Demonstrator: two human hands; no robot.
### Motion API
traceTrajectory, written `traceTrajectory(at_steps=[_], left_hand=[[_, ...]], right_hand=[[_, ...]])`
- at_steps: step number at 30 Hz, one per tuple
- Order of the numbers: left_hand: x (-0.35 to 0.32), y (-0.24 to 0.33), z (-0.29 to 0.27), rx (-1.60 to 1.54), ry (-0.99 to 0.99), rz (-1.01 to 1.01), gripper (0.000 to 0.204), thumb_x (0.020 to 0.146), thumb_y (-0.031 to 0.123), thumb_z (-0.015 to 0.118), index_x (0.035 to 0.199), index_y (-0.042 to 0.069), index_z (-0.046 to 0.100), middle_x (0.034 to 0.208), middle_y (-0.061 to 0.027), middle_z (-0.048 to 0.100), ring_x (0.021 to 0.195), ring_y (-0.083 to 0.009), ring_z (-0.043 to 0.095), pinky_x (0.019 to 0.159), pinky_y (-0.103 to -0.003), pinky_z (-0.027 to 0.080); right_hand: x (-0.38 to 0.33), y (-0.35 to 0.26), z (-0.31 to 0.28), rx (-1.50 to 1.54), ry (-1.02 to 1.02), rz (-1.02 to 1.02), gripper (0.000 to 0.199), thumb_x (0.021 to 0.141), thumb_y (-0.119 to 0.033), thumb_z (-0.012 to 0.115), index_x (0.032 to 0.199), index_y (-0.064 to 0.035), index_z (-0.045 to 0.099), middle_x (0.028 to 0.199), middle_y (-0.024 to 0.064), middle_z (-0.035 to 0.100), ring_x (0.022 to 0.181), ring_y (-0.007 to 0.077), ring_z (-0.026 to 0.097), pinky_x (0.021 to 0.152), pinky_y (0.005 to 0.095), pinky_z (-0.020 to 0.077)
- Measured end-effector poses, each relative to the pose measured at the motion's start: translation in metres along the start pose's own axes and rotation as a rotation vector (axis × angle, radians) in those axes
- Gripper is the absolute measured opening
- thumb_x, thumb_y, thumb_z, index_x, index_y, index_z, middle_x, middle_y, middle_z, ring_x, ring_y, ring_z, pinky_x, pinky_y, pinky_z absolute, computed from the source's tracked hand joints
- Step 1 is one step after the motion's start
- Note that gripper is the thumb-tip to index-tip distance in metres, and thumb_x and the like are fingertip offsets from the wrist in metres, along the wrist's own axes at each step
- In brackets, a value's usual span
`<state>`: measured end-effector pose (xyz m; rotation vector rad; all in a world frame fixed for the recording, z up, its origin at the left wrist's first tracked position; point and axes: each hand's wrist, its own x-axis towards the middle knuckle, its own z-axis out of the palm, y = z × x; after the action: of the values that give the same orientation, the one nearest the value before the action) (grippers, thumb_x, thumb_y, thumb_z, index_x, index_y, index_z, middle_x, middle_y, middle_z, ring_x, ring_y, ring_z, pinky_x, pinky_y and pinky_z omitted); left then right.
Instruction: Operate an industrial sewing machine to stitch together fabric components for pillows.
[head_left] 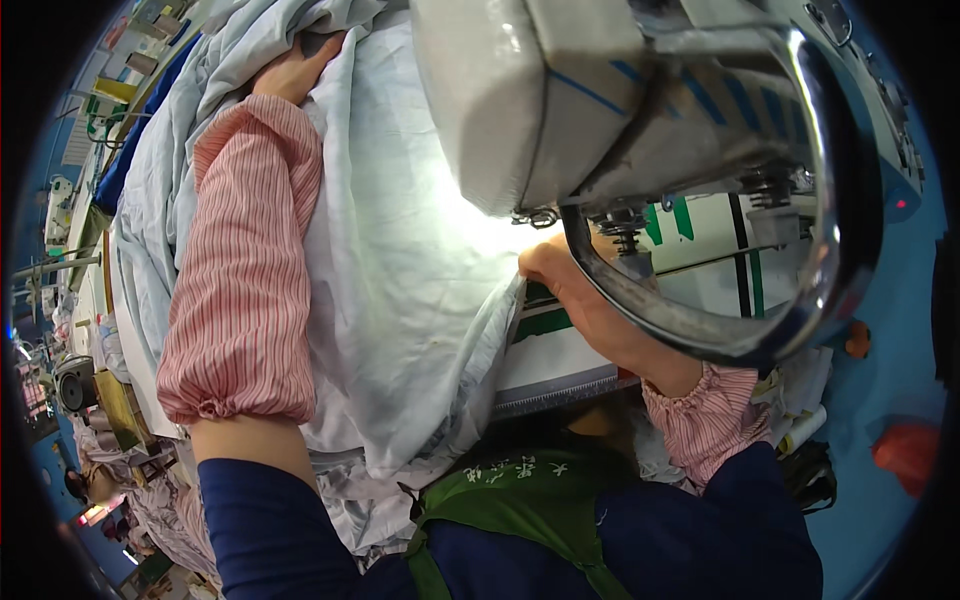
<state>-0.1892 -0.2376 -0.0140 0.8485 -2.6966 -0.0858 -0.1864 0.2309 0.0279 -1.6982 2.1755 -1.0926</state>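
A large pale blue-white cloth (400,300) spreads over the machine table and hangs toward my lap. At the far left, my left hand (292,76) is closed on its bunched folds; the fingertips are partly hidden in the fabric. My right hand (578,290) pinches the cloth's right edge, close beside the needle area of a sewing machine (500,110). Part of that hand lies behind the curved metal bar (690,340) on the machine head. A bright lamp glow falls on the cloth left of the machine head. Striped pink sleeve covers are on both my forearms.
A ruler strip (560,392) runs along the table's front edge. The machine head fills the upper right. To the left stand a small speaker-like box (75,382) and piled striped fabric (170,510). A red object (905,455) lies on the blue floor at right.
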Motion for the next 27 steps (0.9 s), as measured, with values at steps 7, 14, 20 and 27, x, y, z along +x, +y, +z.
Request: traceTrajectory(at_steps=[7, 14, 20, 27], left_hand=[[0.057, -0.009, 0.032, -0.022, 0.04, -0.007, 0.115, 0.072, 0.089, 0.039, 0.152, 0.007, 0.026, 0.154, -0.0226, 0.028, 0.144, -0.0362, 0.024, 0.118, -0.038, 0.02], [0.049, 0.013, 0.024, 0.097, 0.172, 0.127, 0.055, 0.087, 0.044, 0.049, 0.126, 0.005, 0.054, 0.128, -0.0198, 0.052, 0.123, -0.0358, 0.046, 0.104, -0.041, 0.036], [-0.057, 0.001, -0.099, -0.432, -0.289, 0.437, 0.022, 0.095, 0.012, 0.05, 0.107, 0.003, 0.066, 0.101, -0.0136, 0.068, 0.1, -0.0215, 0.063, 0.088, -0.031, 0.047], [-0.412, 0.107, -0.191, -0.619, -0.586, 0.404, 0.013, 0.087, 0.014, 0.064, 0.081, 0.003, 0.067, 0.067, -0.015, 0.063, 0.055, -0.0303, 0.059, 0.056, -0.038, 0.048]], right_hand=[[-0.01, 0.028, 0.023, 0.219, 0.086, 0.308, 0.015, 0.097, -0.013, 0.059, 0.106, -0.0072, 0.069, 0.092, 0.0049, 0.069, 0.084, 0.01, 0.062, 0.074, 0.0274, 0.0492], [-0.025, -0.006, -0.008, -0.302, 0.249, -0.031, 0.026, 0.078, 0.004, 0.065, 0.101, -0.0081, 0.068, 0.103, 0.0088, 0.068, 0.088, 0.0271, 0.064, 0.075, 0.0347, 0.0523], [-0.108, -0.069, 0.021, -0.124, 0.261, -0.077, 0.031, 0.072, 0.011, 0.07, 0.1, -0.0008, 0.066, 0.101, 0.0123, 0.066, 0.085, 0.0299, 0.062, 0.073, 0.0366, 0.0527], [-0.159, -0.122, 0.068, -0.044, 0.088, -0.29, 0.028, 0.067, -0.001, 0.075, 0.093, -0.0021, 0.066, 0.093, 0.0078, 0.067, 0.082, 0.0243, 0.062, 0.07, 0.0338, 0.0529]])
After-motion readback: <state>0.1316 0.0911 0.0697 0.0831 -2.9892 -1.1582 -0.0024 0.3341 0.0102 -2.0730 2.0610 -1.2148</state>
